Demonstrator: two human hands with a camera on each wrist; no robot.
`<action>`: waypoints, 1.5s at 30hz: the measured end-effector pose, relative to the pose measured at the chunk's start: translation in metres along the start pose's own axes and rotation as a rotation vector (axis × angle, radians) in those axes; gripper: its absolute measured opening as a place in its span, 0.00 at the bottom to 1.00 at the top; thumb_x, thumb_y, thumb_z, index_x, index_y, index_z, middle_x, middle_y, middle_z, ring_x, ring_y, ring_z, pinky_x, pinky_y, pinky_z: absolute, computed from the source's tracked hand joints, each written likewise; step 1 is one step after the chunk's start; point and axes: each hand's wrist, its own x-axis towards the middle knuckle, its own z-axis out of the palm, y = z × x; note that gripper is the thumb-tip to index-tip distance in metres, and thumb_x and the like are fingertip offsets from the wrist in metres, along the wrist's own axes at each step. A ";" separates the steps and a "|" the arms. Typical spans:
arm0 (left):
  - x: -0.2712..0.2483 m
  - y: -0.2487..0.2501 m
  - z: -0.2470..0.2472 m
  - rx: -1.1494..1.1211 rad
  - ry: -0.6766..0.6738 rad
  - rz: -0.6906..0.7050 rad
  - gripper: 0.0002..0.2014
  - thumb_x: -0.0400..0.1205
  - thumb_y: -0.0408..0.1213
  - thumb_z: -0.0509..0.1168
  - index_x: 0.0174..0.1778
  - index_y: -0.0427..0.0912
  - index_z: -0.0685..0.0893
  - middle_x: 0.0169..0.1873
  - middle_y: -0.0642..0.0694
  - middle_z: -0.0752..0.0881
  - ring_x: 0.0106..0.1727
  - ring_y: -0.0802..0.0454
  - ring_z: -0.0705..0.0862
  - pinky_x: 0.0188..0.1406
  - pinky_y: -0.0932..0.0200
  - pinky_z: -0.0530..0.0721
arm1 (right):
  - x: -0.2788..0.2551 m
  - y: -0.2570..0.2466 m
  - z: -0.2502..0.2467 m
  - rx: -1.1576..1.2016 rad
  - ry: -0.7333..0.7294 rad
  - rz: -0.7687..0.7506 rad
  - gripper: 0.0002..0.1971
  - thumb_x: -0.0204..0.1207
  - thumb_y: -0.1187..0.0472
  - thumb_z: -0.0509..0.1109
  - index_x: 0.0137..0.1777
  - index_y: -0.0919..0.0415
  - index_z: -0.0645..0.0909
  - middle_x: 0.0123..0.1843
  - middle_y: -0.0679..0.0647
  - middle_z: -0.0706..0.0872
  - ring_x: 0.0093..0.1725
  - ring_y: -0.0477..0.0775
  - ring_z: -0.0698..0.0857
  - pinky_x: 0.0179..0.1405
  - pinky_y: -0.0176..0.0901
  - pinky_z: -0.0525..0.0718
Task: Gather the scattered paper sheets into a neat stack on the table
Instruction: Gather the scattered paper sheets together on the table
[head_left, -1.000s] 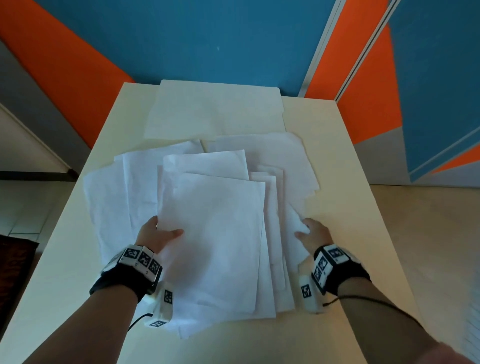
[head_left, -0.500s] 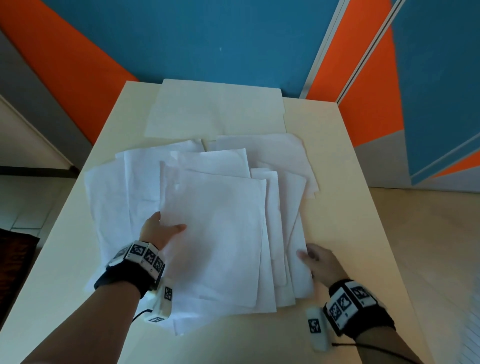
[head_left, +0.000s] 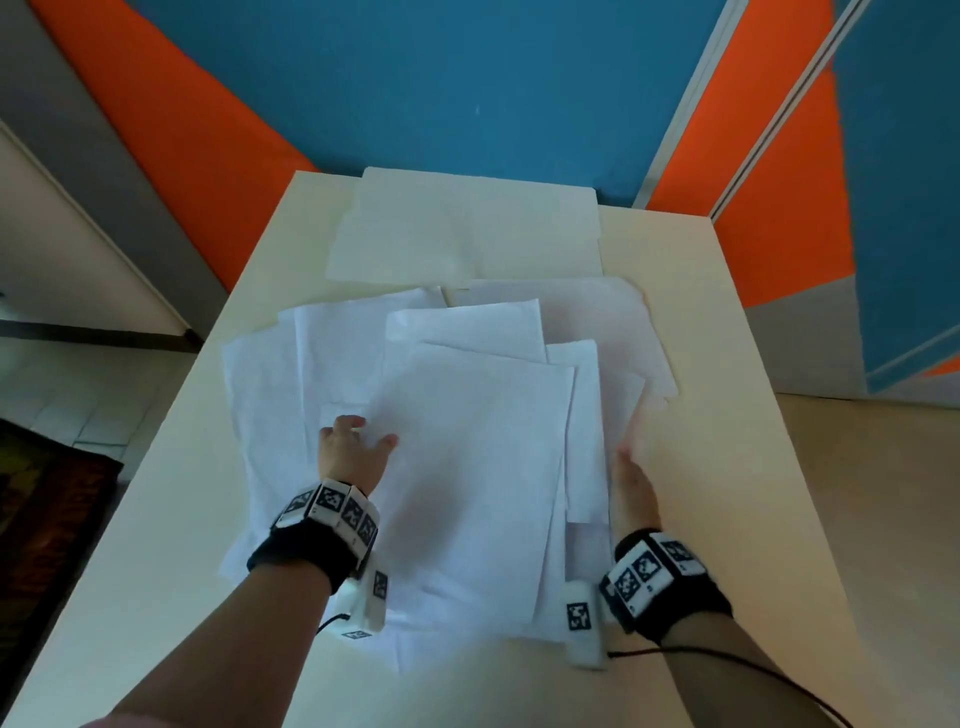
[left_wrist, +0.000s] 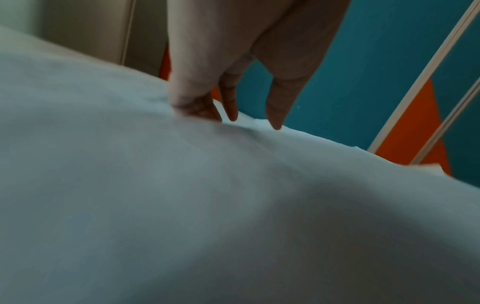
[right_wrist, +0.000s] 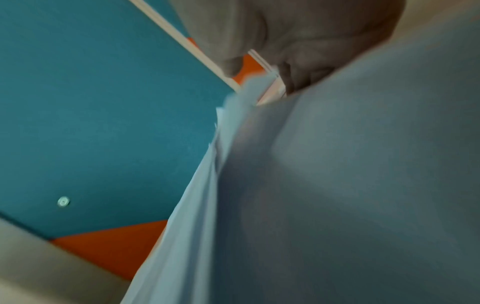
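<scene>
Since the earlier frame, the right hand (head_left: 631, 486) has slid up the pile's right edge, fingers under the lifted paper sheets (head_left: 467, 467) at frame centre; left hand (head_left: 353, 454) presses flat, spread. Thin, floppy, slippery: grip edges.

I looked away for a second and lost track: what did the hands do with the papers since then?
The right hand drew back toward the person, then came in against the right edges of the paper sheets, lifting them. The top sheet swung askew under the left hand, which stayed pressing on the pile. The large sheet at the far end of the table stayed put.
</scene>
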 end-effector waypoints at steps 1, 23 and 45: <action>0.007 -0.003 -0.010 0.059 0.037 -0.020 0.25 0.76 0.41 0.69 0.68 0.37 0.75 0.69 0.34 0.72 0.69 0.35 0.73 0.69 0.49 0.70 | 0.006 -0.002 -0.005 0.022 -0.007 0.016 0.46 0.67 0.22 0.48 0.69 0.59 0.76 0.70 0.59 0.80 0.67 0.62 0.79 0.72 0.59 0.73; 0.029 -0.014 -0.035 0.211 0.130 -0.124 0.51 0.68 0.68 0.65 0.77 0.33 0.60 0.73 0.32 0.66 0.73 0.35 0.65 0.72 0.43 0.66 | 0.061 -0.049 -0.018 -0.650 0.106 -0.389 0.14 0.82 0.61 0.57 0.53 0.68 0.81 0.59 0.70 0.80 0.62 0.71 0.79 0.58 0.51 0.73; 0.015 -0.017 -0.013 0.224 -0.039 -0.145 0.69 0.59 0.57 0.79 0.81 0.42 0.34 0.83 0.41 0.37 0.84 0.46 0.37 0.78 0.30 0.46 | 0.098 -0.068 -0.074 -1.024 0.018 -0.160 0.35 0.74 0.49 0.69 0.77 0.63 0.62 0.74 0.66 0.66 0.72 0.68 0.70 0.66 0.57 0.75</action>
